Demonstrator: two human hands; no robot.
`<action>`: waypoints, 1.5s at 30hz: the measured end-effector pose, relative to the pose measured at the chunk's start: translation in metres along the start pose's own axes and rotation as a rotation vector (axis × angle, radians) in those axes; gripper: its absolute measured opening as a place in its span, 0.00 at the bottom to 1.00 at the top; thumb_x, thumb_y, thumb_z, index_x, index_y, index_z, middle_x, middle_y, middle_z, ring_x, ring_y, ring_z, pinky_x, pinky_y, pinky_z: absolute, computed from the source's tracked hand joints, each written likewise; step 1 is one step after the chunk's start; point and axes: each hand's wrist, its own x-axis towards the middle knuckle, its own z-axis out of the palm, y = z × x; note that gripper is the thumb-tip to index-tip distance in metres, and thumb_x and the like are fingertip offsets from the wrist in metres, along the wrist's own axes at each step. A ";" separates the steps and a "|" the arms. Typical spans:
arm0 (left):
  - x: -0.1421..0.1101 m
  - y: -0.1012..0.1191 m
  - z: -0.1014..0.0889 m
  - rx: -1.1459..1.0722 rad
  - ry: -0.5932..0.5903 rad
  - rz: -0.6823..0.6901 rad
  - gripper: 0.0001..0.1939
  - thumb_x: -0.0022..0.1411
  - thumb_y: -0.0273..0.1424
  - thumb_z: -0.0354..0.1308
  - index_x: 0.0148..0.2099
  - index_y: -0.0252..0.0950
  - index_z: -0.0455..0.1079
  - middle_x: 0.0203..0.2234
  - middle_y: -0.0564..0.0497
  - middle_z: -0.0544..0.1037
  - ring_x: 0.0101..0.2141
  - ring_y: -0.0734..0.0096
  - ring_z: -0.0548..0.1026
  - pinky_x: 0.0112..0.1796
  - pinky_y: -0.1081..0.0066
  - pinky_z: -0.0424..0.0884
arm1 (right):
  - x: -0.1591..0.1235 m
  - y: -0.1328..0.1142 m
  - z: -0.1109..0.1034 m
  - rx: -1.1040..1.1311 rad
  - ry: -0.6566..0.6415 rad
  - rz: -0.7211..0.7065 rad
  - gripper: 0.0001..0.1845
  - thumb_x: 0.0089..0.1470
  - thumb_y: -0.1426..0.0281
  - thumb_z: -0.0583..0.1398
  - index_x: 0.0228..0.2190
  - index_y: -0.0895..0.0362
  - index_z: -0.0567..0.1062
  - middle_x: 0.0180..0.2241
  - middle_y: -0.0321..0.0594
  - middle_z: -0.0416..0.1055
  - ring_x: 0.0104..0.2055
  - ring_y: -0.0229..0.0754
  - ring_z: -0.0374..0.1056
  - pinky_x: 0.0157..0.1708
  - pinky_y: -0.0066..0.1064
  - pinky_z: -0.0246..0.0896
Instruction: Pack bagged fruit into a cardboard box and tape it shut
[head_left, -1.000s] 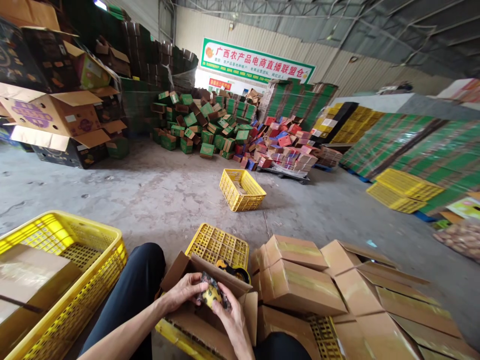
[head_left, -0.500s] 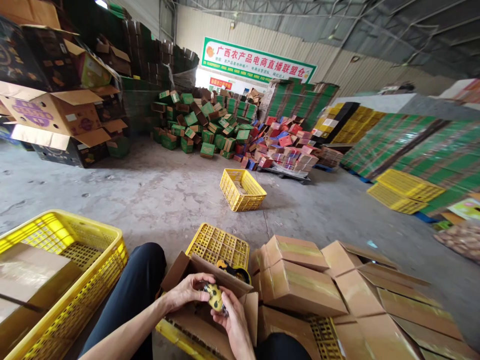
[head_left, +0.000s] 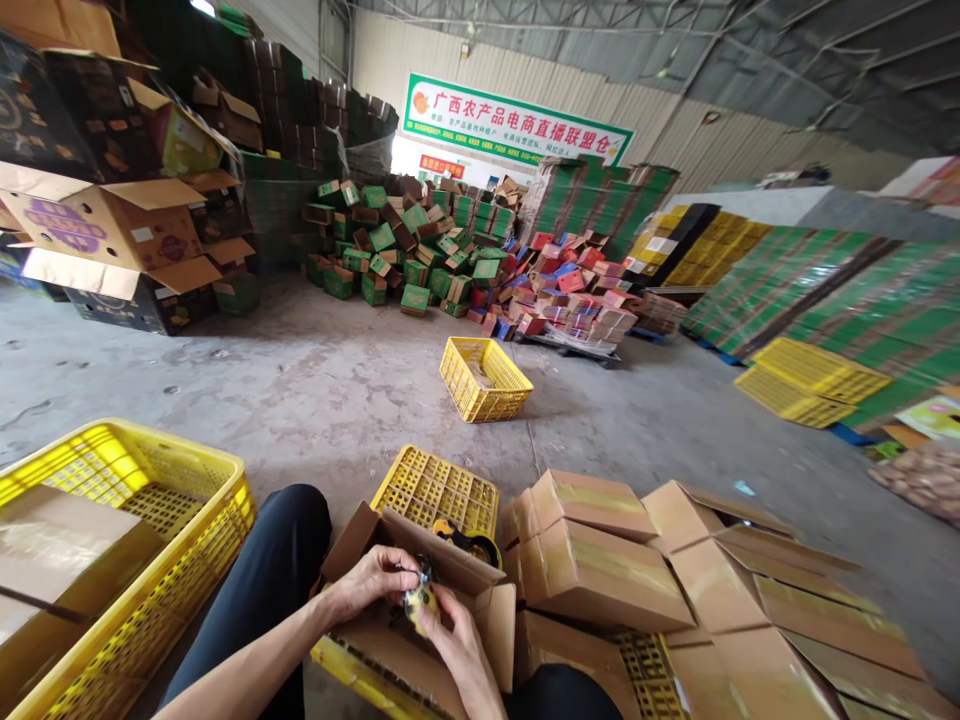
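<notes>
Head view: faces forward and down, open carton [head_left: 495,630] close.

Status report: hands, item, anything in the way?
Left hand and right hand both on yellow, dark-spotted item. Held over open carton. No obstruction visible.

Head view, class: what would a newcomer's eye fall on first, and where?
Probably the red-lettered banner high at the back, then the heap of green boxes below it. Close up, a small yellow-and-black item sits in the grip of the left hand and right hand, at an open cardboard box.
</notes>
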 end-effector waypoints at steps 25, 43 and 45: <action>0.000 -0.006 -0.002 -0.115 -0.135 -0.055 0.31 0.53 0.41 0.80 0.55 0.33 0.78 0.44 0.42 0.83 0.38 0.64 0.80 0.37 0.71 0.71 | 0.007 0.006 -0.001 0.394 0.048 -0.004 0.41 0.42 0.49 0.78 0.55 0.51 0.81 0.57 0.49 0.80 0.58 0.60 0.76 0.57 0.50 0.73; 0.008 -0.009 -0.010 0.071 0.130 0.016 0.28 0.54 0.54 0.74 0.31 0.31 0.78 0.23 0.51 0.76 0.24 0.75 0.67 0.30 0.72 0.61 | -0.003 -0.021 0.002 0.378 0.193 0.068 0.33 0.43 0.47 0.77 0.45 0.55 0.87 0.47 0.47 0.84 0.51 0.59 0.79 0.44 0.42 0.79; 0.007 -0.007 -0.011 0.065 0.143 0.015 0.28 0.54 0.54 0.74 0.31 0.31 0.78 0.24 0.51 0.76 0.24 0.74 0.68 0.30 0.72 0.62 | -0.006 -0.025 0.002 0.407 0.178 0.071 0.36 0.44 0.47 0.77 0.51 0.53 0.84 0.52 0.47 0.82 0.52 0.58 0.79 0.43 0.41 0.79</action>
